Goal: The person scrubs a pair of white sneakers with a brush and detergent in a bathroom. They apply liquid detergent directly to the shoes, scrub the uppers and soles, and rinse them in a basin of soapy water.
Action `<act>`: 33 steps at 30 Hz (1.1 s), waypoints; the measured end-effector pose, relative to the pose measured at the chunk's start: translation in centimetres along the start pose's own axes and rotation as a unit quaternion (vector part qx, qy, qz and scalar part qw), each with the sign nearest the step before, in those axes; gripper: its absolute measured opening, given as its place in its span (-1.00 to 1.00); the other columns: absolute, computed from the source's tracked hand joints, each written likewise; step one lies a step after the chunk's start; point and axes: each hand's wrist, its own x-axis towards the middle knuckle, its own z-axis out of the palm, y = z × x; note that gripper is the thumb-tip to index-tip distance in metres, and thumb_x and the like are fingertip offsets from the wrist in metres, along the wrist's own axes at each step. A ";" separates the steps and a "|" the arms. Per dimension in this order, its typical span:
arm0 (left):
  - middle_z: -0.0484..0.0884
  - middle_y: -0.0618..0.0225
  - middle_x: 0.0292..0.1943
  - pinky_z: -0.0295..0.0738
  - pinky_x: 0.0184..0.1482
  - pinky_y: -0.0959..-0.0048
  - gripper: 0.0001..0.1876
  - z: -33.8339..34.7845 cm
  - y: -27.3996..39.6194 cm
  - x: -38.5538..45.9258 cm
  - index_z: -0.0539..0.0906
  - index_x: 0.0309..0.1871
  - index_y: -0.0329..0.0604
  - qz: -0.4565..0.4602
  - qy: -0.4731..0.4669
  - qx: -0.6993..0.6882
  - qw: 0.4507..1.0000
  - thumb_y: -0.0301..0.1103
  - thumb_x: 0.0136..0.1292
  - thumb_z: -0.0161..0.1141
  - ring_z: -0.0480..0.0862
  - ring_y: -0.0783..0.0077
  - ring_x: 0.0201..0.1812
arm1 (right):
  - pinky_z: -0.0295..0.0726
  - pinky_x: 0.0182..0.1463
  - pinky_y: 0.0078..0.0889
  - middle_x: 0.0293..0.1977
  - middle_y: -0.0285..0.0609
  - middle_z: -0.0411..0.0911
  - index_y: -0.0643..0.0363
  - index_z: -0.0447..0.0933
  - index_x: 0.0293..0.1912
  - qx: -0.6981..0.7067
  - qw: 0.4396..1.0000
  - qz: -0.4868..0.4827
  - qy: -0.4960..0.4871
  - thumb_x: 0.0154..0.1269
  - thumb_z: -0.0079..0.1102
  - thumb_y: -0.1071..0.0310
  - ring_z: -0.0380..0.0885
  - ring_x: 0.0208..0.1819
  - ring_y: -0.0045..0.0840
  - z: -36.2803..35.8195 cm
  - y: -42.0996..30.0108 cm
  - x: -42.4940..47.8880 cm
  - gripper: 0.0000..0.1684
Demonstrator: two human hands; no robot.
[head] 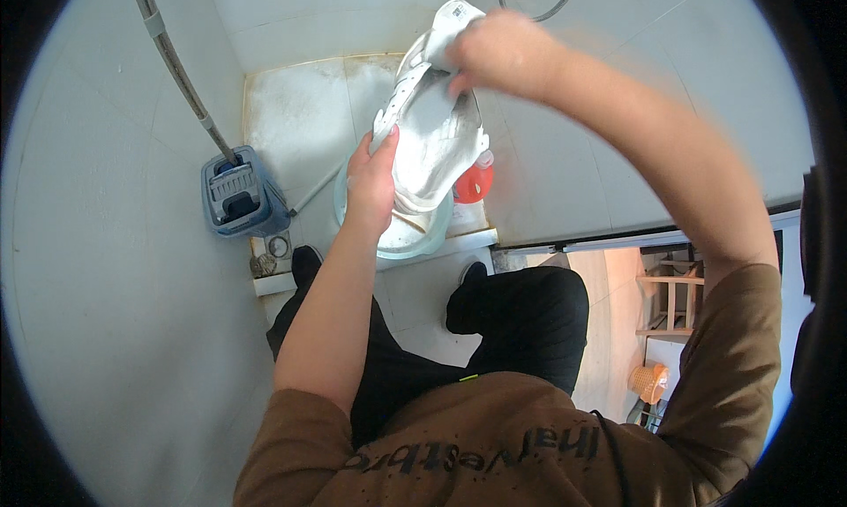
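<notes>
A white shoe (430,169) with its tongue (450,27) pulled up is held over a pale green basin (433,239), which has whitish liquid or foam in it. My left hand (374,183) grips the side of the shoe, thumb on its upper. At the tongue and shoe opening is my right hand (499,53), blurred by motion, its fingers curled; whether it holds something is hidden. A red bottle (475,181) with a translucent cap stands right of the basin, partly behind the shoe.
On the left stands a grey-blue mop bucket (255,209) with a mop handle (175,63) leaning up from it. A raised sill (274,284) crosses the floor before my feet, near a round drain cover (278,245). Tiled walls flank both sides; an orange basket (648,382) is beyond the doorway.
</notes>
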 end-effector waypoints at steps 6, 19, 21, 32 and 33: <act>0.77 0.19 0.14 0.56 0.23 0.41 -0.48 -0.9 -0.7 0.5 0.65 0.38 -0.30 0.030 -0.036 0.113 0.992 -0.08 0.59 0.32 0.71 0.43 0.11 | 0.66 0.18 -0.05 -0.27 -0.13 0.78 0.08 0.76 -0.28 0.024 0.998 -0.053 0.008 0.22 0.50 -0.11 0.75 -0.05 -0.16 3.2 -2.0 0.2 -0.58; 0.77 0.13 0.19 0.61 0.25 0.38 -0.44 0.1 -0.3 -0.6 0.58 0.45 -0.41 0.005 -0.046 -0.042 0.998 -0.13 0.62 0.30 0.75 0.36 0.14 | 0.66 0.14 -0.06 -0.27 -0.05 0.74 0.12 0.71 -0.18 -0.041 0.995 0.083 0.046 0.33 0.45 -0.08 0.75 -0.07 -0.14 -0.3 2.9 -1.3 -0.57; 0.77 0.12 0.19 0.61 0.25 0.38 -0.44 0.1 -0.5 -0.4 0.57 0.45 -0.42 0.009 -0.046 -0.071 0.996 -0.13 0.62 0.30 0.75 0.36 0.15 | 0.68 0.10 -0.03 -0.30 -0.03 0.75 0.12 0.70 -0.23 -0.013 0.995 -0.015 0.099 0.31 0.46 -0.09 0.76 -0.10 -0.12 1.4 0.6 -1.5 -0.56; 0.75 0.13 0.24 0.61 0.23 0.41 -0.39 -1.1 -0.4 0.6 0.56 0.46 -0.44 0.045 -0.041 -0.066 0.996 -0.11 0.59 0.34 0.74 0.39 0.17 | 0.67 0.11 -0.10 -0.33 -0.15 0.74 0.07 0.71 -0.26 0.002 0.995 -0.069 0.076 0.27 0.44 -0.17 0.77 -0.10 -0.18 1.7 -3.0 -0.7 -0.53; 0.75 0.13 0.24 0.61 0.23 0.42 -0.39 -1.3 -0.3 0.6 0.56 0.46 -0.44 0.052 -0.042 -0.090 0.994 -0.11 0.60 0.34 0.74 0.39 0.17 | 0.67 0.13 -0.11 -0.31 -0.16 0.74 0.07 0.71 -0.25 0.012 0.996 -0.092 -0.002 0.27 0.43 -0.16 0.77 -0.08 -0.19 1.8 -5.1 -0.7 -0.53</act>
